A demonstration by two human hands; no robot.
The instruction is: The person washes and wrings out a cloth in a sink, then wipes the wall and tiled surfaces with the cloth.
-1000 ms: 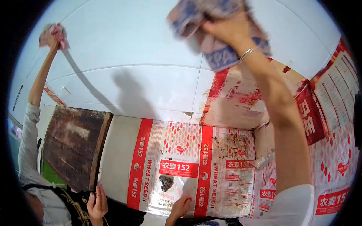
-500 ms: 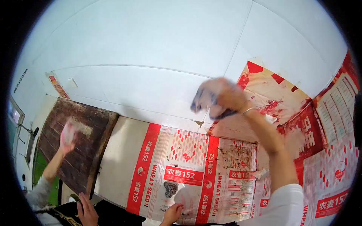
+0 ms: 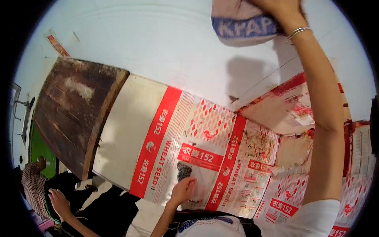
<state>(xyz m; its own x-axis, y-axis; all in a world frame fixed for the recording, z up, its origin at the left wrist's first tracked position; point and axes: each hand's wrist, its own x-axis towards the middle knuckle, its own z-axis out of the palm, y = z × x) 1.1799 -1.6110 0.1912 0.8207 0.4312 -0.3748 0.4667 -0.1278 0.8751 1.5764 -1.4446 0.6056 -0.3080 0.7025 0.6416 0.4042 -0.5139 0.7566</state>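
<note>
High on the white wall, my right hand (image 3: 281, 8), with a silver bracelet at its wrist, presses a greyish-pink cloth (image 3: 244, 19). White letters on the cloth's blue band read roughly "KrAP". My left hand (image 3: 182, 191) is low in the middle, its fingers curled. Whether it holds anything is hidden. It overlaps the lower edge of a dark grey mottled lump (image 3: 184, 170) on the red and white wheat-seed sheeting (image 3: 199, 156); whether they touch I cannot tell.
A worn dark wooden board (image 3: 75, 106) stands at left. Another bare hand (image 3: 59, 201) and a person in a knitted sleeve (image 3: 35, 183) are at lower left. Peeling red paper (image 3: 296, 106) covers the right corner. A torn wall strip (image 3: 57, 45) hangs upper left.
My right hand has moved the cloth up the wall and to the right. My left hand has come up toward the grey lump. The co-worker's hand has left the board. The view has tilted.
</note>
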